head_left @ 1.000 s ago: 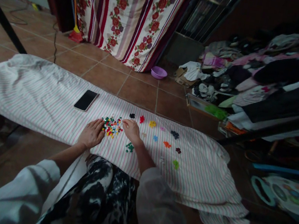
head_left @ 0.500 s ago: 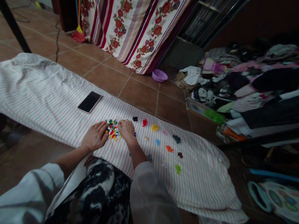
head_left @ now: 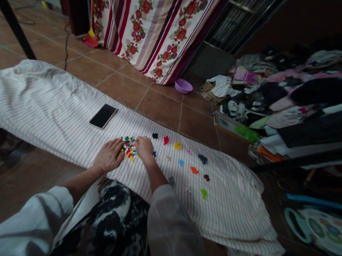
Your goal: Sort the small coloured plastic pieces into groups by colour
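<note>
A mixed pile of small coloured pieces (head_left: 129, 148) lies on the striped cloth (head_left: 60, 128). My left hand (head_left: 110, 155) rests flat at the pile's left edge, fingers stretched out. At its right edge my right hand (head_left: 144, 147) has its fingers drawn together; whatever they pinch is too small to make out. Right of that hand are separate little heaps: black (head_left: 155, 136), red (head_left: 165, 140), yellow (head_left: 177, 146), light blue (head_left: 181, 163), orange (head_left: 194, 170), brown (head_left: 206, 177) and lime green (head_left: 204, 194).
A phone (head_left: 103, 116) lies on the cloth to the left of the pile. Beyond the cloth, a purple bowl (head_left: 183, 86) stands on the tiled floor by a flowered curtain (head_left: 158, 22). Heaped clothes (head_left: 262, 82) fill the right background.
My right hand has shifted very slightly at the pile's right edge. My left hand stays where it was.
</note>
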A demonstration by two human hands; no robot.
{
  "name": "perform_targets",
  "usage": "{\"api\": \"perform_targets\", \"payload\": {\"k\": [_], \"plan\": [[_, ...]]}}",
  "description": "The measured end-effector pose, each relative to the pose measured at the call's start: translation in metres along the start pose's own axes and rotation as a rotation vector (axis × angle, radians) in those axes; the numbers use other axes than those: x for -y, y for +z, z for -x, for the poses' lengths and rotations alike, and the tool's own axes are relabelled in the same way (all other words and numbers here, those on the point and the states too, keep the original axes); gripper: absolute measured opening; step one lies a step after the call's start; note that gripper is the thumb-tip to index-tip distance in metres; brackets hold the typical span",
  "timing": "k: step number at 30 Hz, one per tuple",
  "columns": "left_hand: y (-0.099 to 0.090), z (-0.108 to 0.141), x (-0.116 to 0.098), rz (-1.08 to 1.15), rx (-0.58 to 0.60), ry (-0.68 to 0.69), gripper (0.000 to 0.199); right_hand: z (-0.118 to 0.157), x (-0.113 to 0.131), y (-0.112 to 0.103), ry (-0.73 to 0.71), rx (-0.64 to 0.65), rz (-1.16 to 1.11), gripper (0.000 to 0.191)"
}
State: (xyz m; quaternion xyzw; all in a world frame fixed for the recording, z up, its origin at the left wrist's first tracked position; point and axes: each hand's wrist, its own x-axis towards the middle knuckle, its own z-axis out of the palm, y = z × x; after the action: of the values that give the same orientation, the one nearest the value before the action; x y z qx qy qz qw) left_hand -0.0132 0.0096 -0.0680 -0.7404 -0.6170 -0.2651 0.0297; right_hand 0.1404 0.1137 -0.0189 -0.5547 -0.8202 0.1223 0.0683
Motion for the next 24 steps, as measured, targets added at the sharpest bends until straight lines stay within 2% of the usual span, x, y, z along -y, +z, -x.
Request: {"api": "perform_targets", "payload": {"k": [5, 12, 19, 24], "plan": [[0.000, 0.000, 0.000, -0.008, -0.001, -0.013, 0.047, 0.004, -0.003, 0.001, -0.044, -0.039, -0.040, 0.013], [0.000, 0.000, 0.000, -0.021, -0.001, 0.000, 0.046, 0.006, -0.007, 0.005, -0.049, -0.213, -0.139, 0.010], [0.004, 0.002, 0.004, -0.013, -0.016, 0.024, 0.046, 0.014, -0.017, 0.006, 0.008, -0.248, -0.286, 0.007], [0.003, 0.002, 0.005, -0.024, -0.013, 0.028, 0.047, 0.023, -0.033, 0.003, 0.033, -0.273, -0.341, 0.014]]}}
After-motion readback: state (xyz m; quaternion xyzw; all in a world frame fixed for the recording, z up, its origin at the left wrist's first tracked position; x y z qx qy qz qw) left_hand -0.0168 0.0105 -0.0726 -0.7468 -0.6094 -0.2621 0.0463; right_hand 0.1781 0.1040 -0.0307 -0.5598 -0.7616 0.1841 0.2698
